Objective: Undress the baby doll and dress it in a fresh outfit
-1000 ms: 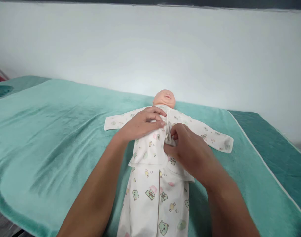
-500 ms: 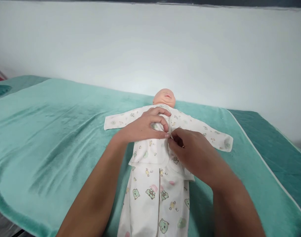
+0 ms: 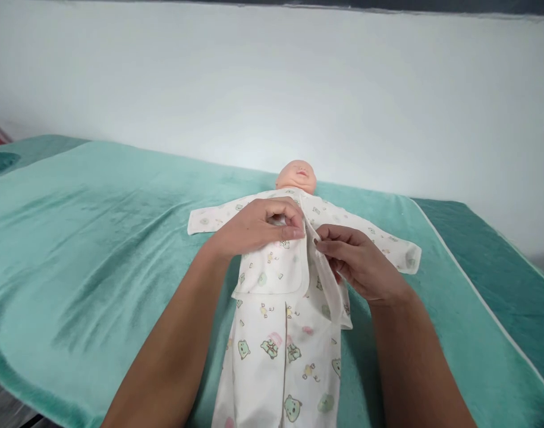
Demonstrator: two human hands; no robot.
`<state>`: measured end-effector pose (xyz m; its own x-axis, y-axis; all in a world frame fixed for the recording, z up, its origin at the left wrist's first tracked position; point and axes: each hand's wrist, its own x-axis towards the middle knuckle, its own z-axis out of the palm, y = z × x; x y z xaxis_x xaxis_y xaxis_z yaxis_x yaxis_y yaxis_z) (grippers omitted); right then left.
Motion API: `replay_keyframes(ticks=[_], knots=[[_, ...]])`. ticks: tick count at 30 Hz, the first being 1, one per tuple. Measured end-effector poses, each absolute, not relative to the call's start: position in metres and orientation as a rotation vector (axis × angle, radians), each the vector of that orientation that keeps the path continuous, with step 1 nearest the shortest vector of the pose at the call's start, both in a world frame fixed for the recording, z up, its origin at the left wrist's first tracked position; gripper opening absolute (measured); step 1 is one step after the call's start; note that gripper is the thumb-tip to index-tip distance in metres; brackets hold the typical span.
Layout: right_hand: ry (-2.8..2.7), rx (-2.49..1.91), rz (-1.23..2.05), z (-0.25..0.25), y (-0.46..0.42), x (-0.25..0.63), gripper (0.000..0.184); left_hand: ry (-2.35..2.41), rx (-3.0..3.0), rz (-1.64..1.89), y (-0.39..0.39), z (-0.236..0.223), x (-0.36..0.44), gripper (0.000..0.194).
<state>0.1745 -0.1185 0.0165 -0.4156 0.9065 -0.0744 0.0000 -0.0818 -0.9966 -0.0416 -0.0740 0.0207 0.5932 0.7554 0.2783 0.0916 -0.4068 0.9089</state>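
A baby doll (image 3: 296, 175) lies on its back, dressed in a white printed baby shirt (image 3: 272, 270) and matching pants (image 3: 260, 362). The shirt's sleeves stretch out to both sides. My left hand (image 3: 272, 223) rests over the chest, its thumb and fingers pinching the edge of the left front panel. The opposite front edge is pinched in my right hand (image 3: 349, 252), which holds it lifted and folded back. Between the two edges the shirt front is parted in a narrow gap. Any fastener at the fingertips is too small to make out.
Beneath the doll a light green plush blanket (image 3: 120, 238) covers the surface, with a darker green cloth (image 3: 490, 267) under it at the right. A white wall (image 3: 272, 89) rises behind the doll's head. Grey floor (image 3: 4, 401) shows at the lower left.
My right hand has moved right and drawn its shirt edge away from the other one. The fingers of my left hand have closed into a tighter pinch and shifted slightly up.
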Motion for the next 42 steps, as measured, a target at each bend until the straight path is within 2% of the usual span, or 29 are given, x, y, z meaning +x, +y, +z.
replay_keyframes(ticks=[7, 26, 35, 42], knots=[[-1.397, -1.018, 1.537, 0.010, -0.119, 0.169, 0.020, 0.762, 1.839, 0.744, -0.077, 0.025, -0.042, 0.020], [-1.502, -1.047, 1.448, 0.014, -0.122, 0.164, 0.039, 0.676, 1.691, 0.712, -0.078, 0.023, -0.041, 0.016], [-1.474, -0.991, 1.491, 0.014, -0.121, 0.163, 0.026, 0.647, 1.721, 0.637, -0.077, 0.024, -0.043, 0.017], [-1.520, -0.970, 1.478, 0.014, -0.122, 0.162, 0.026, 0.653, 1.740, 0.618, -0.078, 0.025, -0.043, 0.019]])
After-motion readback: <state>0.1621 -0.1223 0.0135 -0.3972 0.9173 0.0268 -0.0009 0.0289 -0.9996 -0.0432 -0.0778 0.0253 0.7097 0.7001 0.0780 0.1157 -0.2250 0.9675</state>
